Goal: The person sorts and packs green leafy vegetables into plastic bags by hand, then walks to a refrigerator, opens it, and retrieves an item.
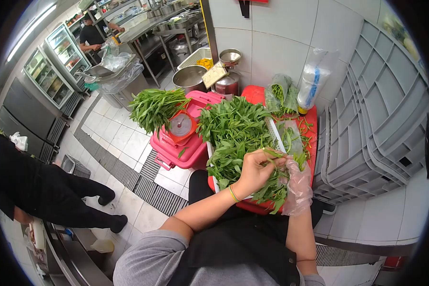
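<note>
My bare left hand (pixel 258 168), a yellow band at its wrist, is closed in a pinch on a green water spinach stem (pixel 273 153). Close beside it, my right hand (pixel 298 188) wears a clear plastic glove and is closed around leafy stalks; its fingers are partly hidden by the crinkled plastic. Beneath both hands, a white basket (pixel 273 133) is heaped with water spinach leaves (pixel 233 128). Cut stem pieces (pixel 306 131) lie to the right on the red surface (pixel 311 117).
Left of the basket, a pink lidded tub (pixel 176 155) carries an orange scale (pixel 181 125) and a bunch of greens (pixel 157 107). A bagged bunch (pixel 280 93) and a plastic roll (pixel 313 83) stand behind. Grey crates (pixel 367 109) rise at right. Two people (pixel 47 183) are at left.
</note>
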`<state>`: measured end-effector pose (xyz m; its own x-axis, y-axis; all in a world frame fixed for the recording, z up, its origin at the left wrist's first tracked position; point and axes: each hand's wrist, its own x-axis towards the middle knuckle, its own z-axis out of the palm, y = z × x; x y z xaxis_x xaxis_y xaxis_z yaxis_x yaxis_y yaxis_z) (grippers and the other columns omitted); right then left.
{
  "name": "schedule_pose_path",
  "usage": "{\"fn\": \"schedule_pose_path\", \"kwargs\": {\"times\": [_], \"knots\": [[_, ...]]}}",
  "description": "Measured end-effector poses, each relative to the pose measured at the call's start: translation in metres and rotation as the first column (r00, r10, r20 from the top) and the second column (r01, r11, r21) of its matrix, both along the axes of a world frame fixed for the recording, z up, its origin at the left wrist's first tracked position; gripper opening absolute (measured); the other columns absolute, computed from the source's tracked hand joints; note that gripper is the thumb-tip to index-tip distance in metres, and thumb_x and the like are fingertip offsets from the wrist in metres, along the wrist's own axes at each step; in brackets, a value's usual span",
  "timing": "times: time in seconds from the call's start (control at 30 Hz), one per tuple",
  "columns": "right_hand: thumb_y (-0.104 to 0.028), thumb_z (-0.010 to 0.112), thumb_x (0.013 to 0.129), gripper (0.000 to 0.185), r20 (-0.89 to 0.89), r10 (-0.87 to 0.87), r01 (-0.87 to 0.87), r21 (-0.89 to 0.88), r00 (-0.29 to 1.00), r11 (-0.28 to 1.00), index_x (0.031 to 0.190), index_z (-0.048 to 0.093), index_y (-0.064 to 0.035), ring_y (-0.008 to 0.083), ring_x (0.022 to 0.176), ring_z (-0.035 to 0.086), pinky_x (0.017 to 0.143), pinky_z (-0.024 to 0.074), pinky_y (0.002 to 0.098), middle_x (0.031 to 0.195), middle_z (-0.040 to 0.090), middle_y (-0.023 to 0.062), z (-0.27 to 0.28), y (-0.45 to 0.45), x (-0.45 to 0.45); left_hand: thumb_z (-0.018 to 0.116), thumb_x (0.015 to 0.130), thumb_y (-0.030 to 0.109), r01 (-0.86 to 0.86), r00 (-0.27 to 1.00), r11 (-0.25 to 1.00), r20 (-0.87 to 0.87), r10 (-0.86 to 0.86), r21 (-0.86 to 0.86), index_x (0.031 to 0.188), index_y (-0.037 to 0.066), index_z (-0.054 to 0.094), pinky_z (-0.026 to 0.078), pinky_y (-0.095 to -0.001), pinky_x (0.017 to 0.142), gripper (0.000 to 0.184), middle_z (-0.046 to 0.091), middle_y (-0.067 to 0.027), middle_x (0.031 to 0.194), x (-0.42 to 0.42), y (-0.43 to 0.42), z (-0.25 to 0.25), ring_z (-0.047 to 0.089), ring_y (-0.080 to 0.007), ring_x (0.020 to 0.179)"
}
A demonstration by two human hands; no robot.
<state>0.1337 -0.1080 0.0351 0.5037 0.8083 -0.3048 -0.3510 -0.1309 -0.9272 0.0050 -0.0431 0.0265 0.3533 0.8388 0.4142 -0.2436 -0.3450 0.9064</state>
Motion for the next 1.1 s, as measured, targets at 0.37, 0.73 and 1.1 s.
{"fn": "schedule_pose_path", "kwargs": {"times": [0.37, 0.73, 1.1], "knots": [[-0.022, 0.058, 0.102, 0.02, -0.5, 0.129, 0.104, 0.412, 0.856, 0.905, 0.114, 0.059, -0.0061, 0.0129, 0.074, 0.054, 0.068, 0.05, 0.0298, 0.098, 0.06, 0.0066, -0.029, -0.02, 0.055, 0.071, 0.086, 0.001, -0.244, 0.859, 0.895, -0.346, 0.378, 0.374, 0.095, -0.001, 0.073, 0.049, -0.0332, 0.064, 0.009, 0.065, -0.0146, 0.082, -0.018, 0.048, -0.018, 0.063, -0.0257, 0.072], [-0.024, 0.054, 0.105, 0.016, -0.359, 0.079, 0.182, 0.636, 0.93, 0.75, 0.11, 0.058, -0.0094, 0.0158, 0.081, 0.052, 0.074, 0.0485, 0.0329, 0.088, 0.057, 0.0024, -0.031, -0.08, 0.111, 0.067, 0.091, 0.003, -0.051, 0.846, 0.945, -0.488, 0.213, 0.324, 0.108, -0.005, 0.07, 0.049, -0.0365, 0.066, 0.019, 0.059, -0.0158, 0.084, -0.009, 0.04, -0.025, 0.061, -0.0281, 0.071], [-0.024, 0.057, 0.104, 0.013, -0.567, 0.136, 0.362, 0.674, 0.813, 0.644, 0.105, 0.055, -0.0114, 0.0158, 0.082, 0.047, 0.071, 0.0457, 0.0314, 0.092, 0.051, 0.0018, -0.036, -0.09, 0.113, 0.076, 0.085, 0.017, 0.113, 0.792, 0.909, -0.589, 0.161, 0.4, 0.094, -0.005, 0.072, 0.052, -0.0472, 0.071, 0.024, 0.067, -0.025, 0.09, 0.097, 0.06, -0.055, 0.065, -0.0428, 0.079]]}}
